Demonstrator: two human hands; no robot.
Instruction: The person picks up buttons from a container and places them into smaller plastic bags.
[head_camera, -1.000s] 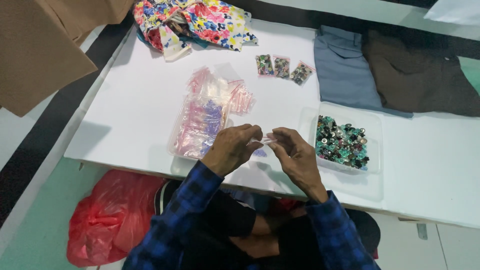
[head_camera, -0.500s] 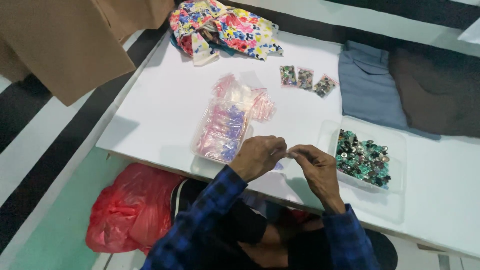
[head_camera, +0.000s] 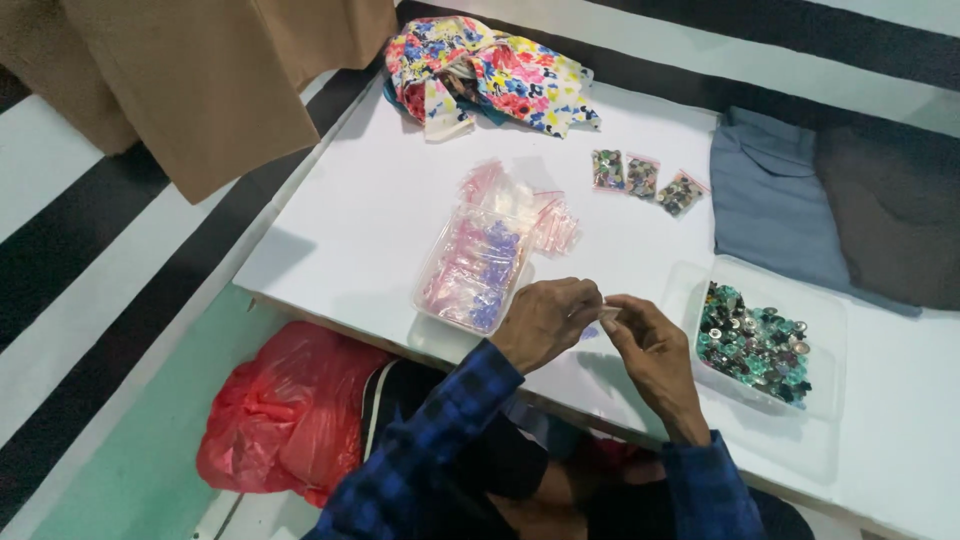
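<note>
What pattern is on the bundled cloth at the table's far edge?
A bright multicoloured floral print on the bundled cloth, clearest in the head view.

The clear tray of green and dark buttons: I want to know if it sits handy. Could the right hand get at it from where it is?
Probably yes. The clear tray is open-topped and lies just beside the right hand, with nothing between them. That hand, though, is pinching a small clear bag together with the left hand.
</note>
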